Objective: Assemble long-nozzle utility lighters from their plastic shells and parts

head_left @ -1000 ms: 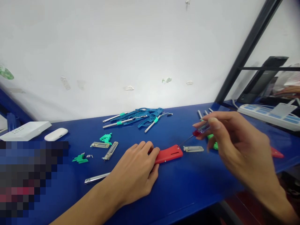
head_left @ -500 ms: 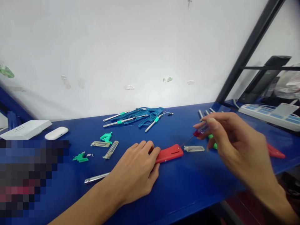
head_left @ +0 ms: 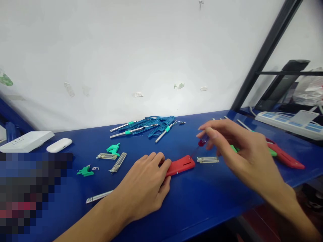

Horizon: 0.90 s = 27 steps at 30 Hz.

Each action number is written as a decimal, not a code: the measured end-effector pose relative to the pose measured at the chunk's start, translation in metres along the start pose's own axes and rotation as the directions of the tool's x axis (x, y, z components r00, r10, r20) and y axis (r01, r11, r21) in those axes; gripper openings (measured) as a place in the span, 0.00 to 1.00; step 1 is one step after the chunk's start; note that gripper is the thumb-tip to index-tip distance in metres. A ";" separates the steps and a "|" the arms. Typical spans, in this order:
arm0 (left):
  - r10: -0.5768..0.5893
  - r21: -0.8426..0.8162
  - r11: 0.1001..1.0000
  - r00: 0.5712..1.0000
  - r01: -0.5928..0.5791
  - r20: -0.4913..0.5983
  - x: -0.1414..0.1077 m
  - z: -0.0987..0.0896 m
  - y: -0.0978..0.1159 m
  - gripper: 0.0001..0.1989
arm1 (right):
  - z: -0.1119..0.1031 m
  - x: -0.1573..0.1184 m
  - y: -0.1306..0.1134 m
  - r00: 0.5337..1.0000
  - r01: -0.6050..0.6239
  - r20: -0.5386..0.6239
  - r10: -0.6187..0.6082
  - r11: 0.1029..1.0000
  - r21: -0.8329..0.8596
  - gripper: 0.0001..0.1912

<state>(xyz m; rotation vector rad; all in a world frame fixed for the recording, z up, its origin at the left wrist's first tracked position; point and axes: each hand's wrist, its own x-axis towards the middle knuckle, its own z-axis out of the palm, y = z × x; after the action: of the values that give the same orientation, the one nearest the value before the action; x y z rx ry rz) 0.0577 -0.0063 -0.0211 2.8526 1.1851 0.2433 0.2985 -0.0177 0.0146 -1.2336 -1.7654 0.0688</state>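
My left hand (head_left: 148, 185) is closed on the left end of a red plastic piece (head_left: 182, 165), which lies flat on the blue table (head_left: 196, 205). Between the thumb and fingers of my right hand (head_left: 232, 148) is a screwdriver (head_left: 202, 139) with a clear and red handle. Its thin shaft slants down to the right end of the red piece; the tip is too blurred to say whether it touches. Just right of that end lies a small clear part (head_left: 207, 160). A silver rod (head_left: 99, 197) is partly hidden by my left forearm.
Blue frames (head_left: 161, 125) with silver rods lie near the wall. Green pieces (head_left: 85, 170) and clear parts (head_left: 118, 162) are at the left, beside a white case (head_left: 59, 145) and white box (head_left: 26, 141). Red pieces (head_left: 285, 156) and a power strip (head_left: 290, 122) are at right.
My right hand has moved left with the screwdriver, which is now steeper over the red piece. My left hand keeps its hold. The view has shifted slightly.
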 end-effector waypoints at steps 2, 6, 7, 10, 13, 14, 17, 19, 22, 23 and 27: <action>0.000 0.002 1.000 1.000 0.000 0.002 0.000 0.000 0.000 0.14 | -0.002 0.006 -0.002 0.998 0.018 0.053 -0.018 1.000 0.009 0.11; 0.001 0.002 1.000 1.000 -0.001 0.002 -0.001 0.001 -0.001 0.14 | -0.005 0.018 -0.008 0.992 0.072 0.109 -0.067 0.996 -0.045 0.08; 0.001 0.001 1.000 1.000 -0.001 0.000 0.000 0.001 -0.001 0.14 | -0.004 0.021 -0.009 0.992 0.078 0.100 -0.070 0.995 -0.069 0.08; 0.000 -0.002 1.000 1.000 0.000 0.002 0.001 0.000 -0.003 0.14 | -0.001 0.026 -0.011 0.999 0.030 0.031 -0.028 0.997 -0.073 0.11; 0.005 0.003 1.000 1.000 -0.005 0.003 0.002 -0.001 -0.004 0.14 | 0.002 0.028 -0.009 0.998 -0.016 0.056 0.013 0.999 0.045 0.09; 0.007 0.004 1.000 1.000 -0.007 0.005 0.002 -0.001 -0.004 0.14 | 0.003 0.028 -0.008 0.996 -0.022 0.084 0.015 0.996 0.085 0.08; 0.009 0.001 1.000 1.000 -0.009 0.013 0.001 -0.001 -0.004 0.14 | 0.000 0.028 -0.005 0.988 -0.033 0.153 0.006 0.984 0.177 0.08; 0.009 0.002 1.000 1.000 -0.009 0.017 0.000 -0.002 -0.004 0.14 | -0.003 0.030 -0.002 0.981 -0.042 0.195 -0.003 0.972 0.229 0.10; 0.008 0.007 1.000 1.000 -0.008 0.019 0.000 -0.002 -0.004 0.15 | -0.010 0.032 0.003 0.958 -0.063 0.284 -0.029 0.948 0.311 0.13; 0.010 0.009 1.000 1.000 -0.010 0.018 0.000 -0.003 -0.003 0.15 | -0.012 0.033 0.005 0.952 -0.073 0.304 -0.029 0.945 0.320 0.13; 0.017 0.012 1.000 1.000 -0.017 0.015 0.001 -0.004 -0.003 0.15 | -0.015 0.033 0.007 0.970 -0.065 0.241 -0.002 0.961 0.270 0.11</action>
<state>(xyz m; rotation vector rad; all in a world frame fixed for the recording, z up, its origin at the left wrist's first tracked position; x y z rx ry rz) 0.0556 -0.0040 -0.0173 2.8709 1.1637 0.2162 0.3121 0.0044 0.0410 -1.0836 -1.8659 0.4861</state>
